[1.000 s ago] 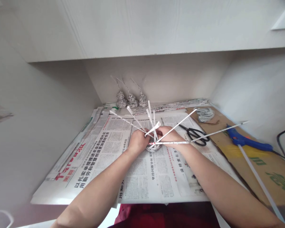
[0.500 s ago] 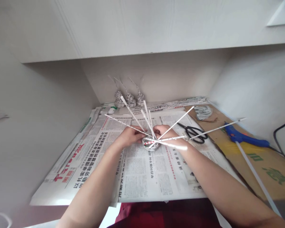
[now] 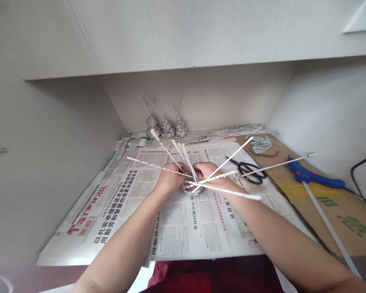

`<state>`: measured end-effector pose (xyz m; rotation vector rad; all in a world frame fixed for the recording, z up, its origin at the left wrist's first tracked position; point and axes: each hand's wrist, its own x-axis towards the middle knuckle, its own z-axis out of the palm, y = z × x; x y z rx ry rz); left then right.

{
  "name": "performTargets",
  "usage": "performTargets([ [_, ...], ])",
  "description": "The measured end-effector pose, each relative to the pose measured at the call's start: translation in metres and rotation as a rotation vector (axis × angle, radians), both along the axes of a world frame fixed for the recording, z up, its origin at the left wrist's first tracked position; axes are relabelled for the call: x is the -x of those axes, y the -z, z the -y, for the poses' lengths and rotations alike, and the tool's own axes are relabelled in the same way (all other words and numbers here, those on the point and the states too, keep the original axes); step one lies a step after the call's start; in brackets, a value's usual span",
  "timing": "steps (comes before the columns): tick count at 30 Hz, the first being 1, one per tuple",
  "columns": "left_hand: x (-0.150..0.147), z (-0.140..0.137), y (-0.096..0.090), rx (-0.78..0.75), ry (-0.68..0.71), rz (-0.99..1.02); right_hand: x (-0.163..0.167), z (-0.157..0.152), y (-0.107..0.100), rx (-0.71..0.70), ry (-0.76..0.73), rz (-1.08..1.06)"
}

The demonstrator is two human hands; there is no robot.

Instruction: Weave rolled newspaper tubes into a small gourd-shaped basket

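A small round weave of rolled newspaper (image 3: 192,189) sits low over the newspaper-covered table, with several white paper sticks (image 3: 221,160) fanning out from it. My left hand (image 3: 173,176) closes on its left and far side, fingers curled in. From the far right, my right hand (image 3: 205,170) also closes on the weave, its fingers bent among the sticks. The fingertips of both hands are partly hidden behind the sticks. Red and white show inside the weave.
Several gourd-shaped paper weaves (image 3: 167,128) stand at the back wall beside a bundle of paper sticks (image 3: 219,134). Black scissors (image 3: 252,173) lie right of the hands. Farther right, a blue glue gun (image 3: 314,177) rests on cardboard (image 3: 332,215). A shelf (image 3: 183,40) overhangs.
The paper sticks have shifted around the weave; one at the lower right now reaches farther right and the left ones lean farther left. Both hands have drawn closer together behind the weave.
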<state>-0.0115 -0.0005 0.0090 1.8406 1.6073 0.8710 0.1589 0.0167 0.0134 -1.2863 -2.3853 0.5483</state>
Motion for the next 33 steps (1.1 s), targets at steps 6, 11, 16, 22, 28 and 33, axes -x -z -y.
performTargets([
  [6, -0.002, 0.002, -0.001, 0.005, -0.021, -0.007, -0.004, -0.002, 0.001, 0.088, 0.016, -0.052],
  [11, -0.006, 0.006, -0.001, -0.06, -0.001, -0.101, -0.003, 0.001, -0.001, 0.074, 0.001, -0.174],
  [16, -0.009, 0.007, 0.0, -0.083, 0.017, -0.197, 0.0, 0.004, -0.009, -0.064, 0.014, -0.13],
  [22, -0.009, 0.004, 0.004, -0.073, 0.005, -0.19, 0.0, 0.004, -0.011, -0.07, 0.023, -0.141],
  [28, -0.009, -0.001, 0.012, 0.012, 0.047, -0.044, 0.001, 0.01, -0.011, 0.041, -0.001, -0.261],
  [33, -0.009, 0.001, 0.013, 0.045, 0.087, 0.026, 0.004, 0.009, -0.009, 0.127, -0.003, -0.477],
])
